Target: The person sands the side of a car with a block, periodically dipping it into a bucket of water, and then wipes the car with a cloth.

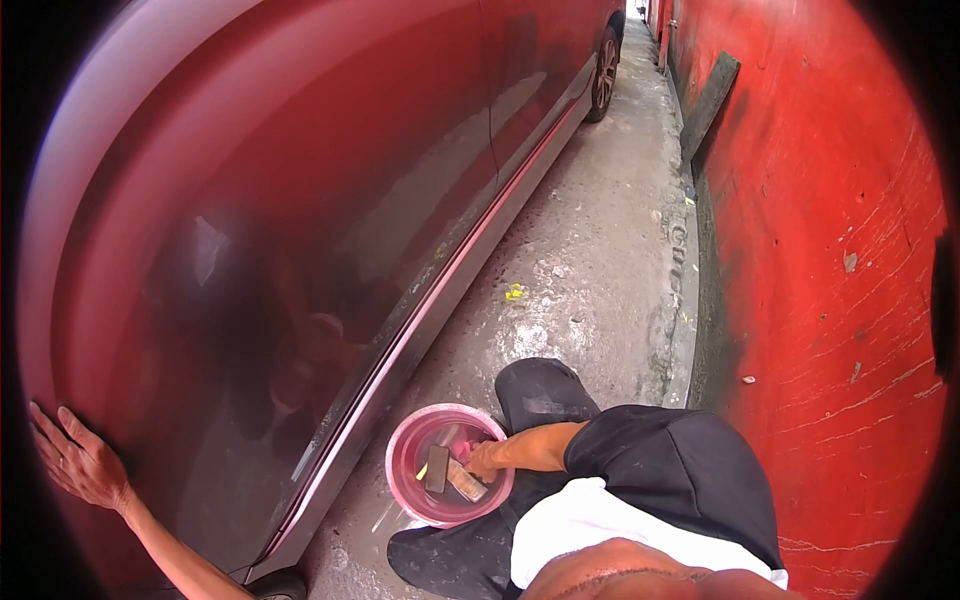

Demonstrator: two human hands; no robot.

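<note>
Low in the frame, just right of centre, our right hand (484, 460) reaches down into a pink bucket (405, 460) on the concrete floor (600, 250) between our knees. Its fingers curl around something among the things in there, a dark block (437, 468) and a tan block (466, 482), but we cannot tell which one they close on, or how firmly. At the lower left edge, our left hand (75, 462) lies flat and open on the red car (250, 200), fingers spread, holding nothing.

To do this well, we judge it best to keep the left palm braced on the panel for balance while crouched, and to lift the chosen piece straight up so the light bucket does not tip.

Around us, space is tight. The car fills the left half of the frame; a red wall (840, 250) fills the right, leaving only a narrow strip of floor. A dark plank (708, 105) leans on the wall in the upper right. A small yellow scrap (514, 292) lies mid-frame. Our knee, in dark shorts (660, 470), crowds the bucket.
</note>
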